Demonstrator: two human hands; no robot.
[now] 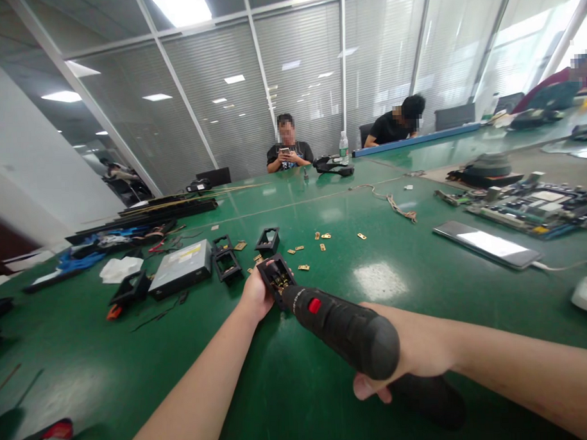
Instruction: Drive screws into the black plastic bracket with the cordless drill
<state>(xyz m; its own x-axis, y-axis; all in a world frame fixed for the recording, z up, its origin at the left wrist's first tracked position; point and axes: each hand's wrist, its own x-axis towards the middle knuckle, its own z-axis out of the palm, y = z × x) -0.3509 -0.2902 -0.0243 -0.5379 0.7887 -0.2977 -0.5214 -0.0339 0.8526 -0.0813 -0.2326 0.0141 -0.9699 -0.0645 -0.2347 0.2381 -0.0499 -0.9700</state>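
My left hand (pixel 257 292) grips a black plastic socket housing (pixel 270 269) with brass-coloured metal parts inside it. A black cordless drill (pixel 343 327) with a red button is held in my right hand (pixel 376 377), its nose pointing into the housing. The drill body hides the tip and most of my right fingers. Just beyond my left hand stand more black frames, one of them an open frame (pixel 268 240) and another a square frame (pixel 228 266). Several small brass plates (pixel 303 267) lie scattered on the green table around the housing.
To the left are a silver disc drive (pixel 182 269), a white tissue (pixel 120 269) and a heap of black strips (pixel 168 213). A phone (pixel 487 244) with a cable and a circuit board (pixel 538 202) lie on the right. Two people sit across the table; another is at far right.
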